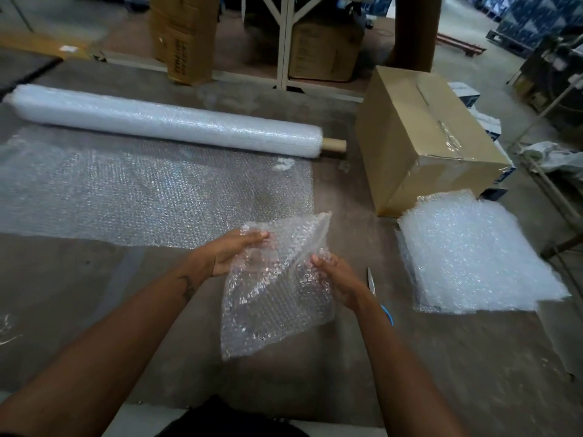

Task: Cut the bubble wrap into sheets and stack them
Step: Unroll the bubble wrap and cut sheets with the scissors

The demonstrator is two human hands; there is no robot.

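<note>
The cut sheet (277, 288) of bubble wrap hangs in the air at the centre of view, above the desk (457, 367). It looks nearly weightless, limp and a little slick, so it will sag and fold on itself unless taken by its edges or corners; the bubbles would likely pop under a hard squeeze, so a light pinch suits it.

The left hand (235, 252) pinches the sheet's upper edge at about 11 o'clock of the sheet, fingers curled over the film. The right hand (339, 279) grips the right edge at about 3 o'clock. The sheet buckles into a ridge between them, its lower half dangling toward 6 o'clock.

The stack (473, 257) of finished sheets lies at 3 o'clock from the hands, beside a cardboard box (426, 137). The scissors (372, 280) lie on the desk just beyond the right wrist. The roll (164, 121) lies at 11 o'clock, its unrolled length (142, 190) spread flat toward the hands.
</note>
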